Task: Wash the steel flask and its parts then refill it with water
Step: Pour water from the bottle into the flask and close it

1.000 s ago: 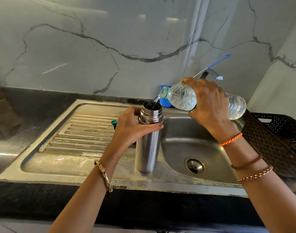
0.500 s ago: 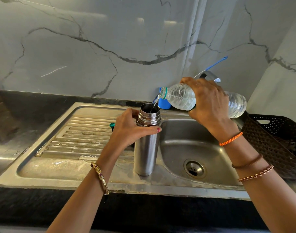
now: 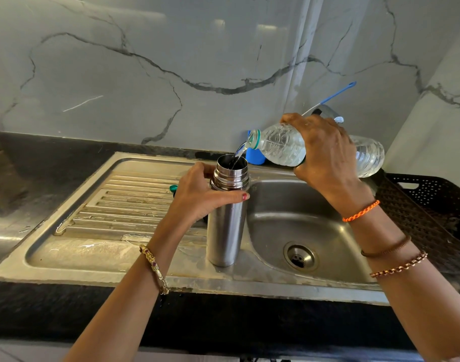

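Pouring: plastic bottle [image 3: 281,147] into flask [image 3: 225,226] at basin [image 3: 328,231] edge.

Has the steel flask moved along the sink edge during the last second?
No. The cylindrical steel flask stands at the same spot beside the round drain.

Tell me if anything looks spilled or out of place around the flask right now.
Nothing stands out. The steel flask stands upright on the sink's wet drainboard, steadied by the left hand. The right hand tips the plastic bottle, and the stream lands inside the flask's mouth.
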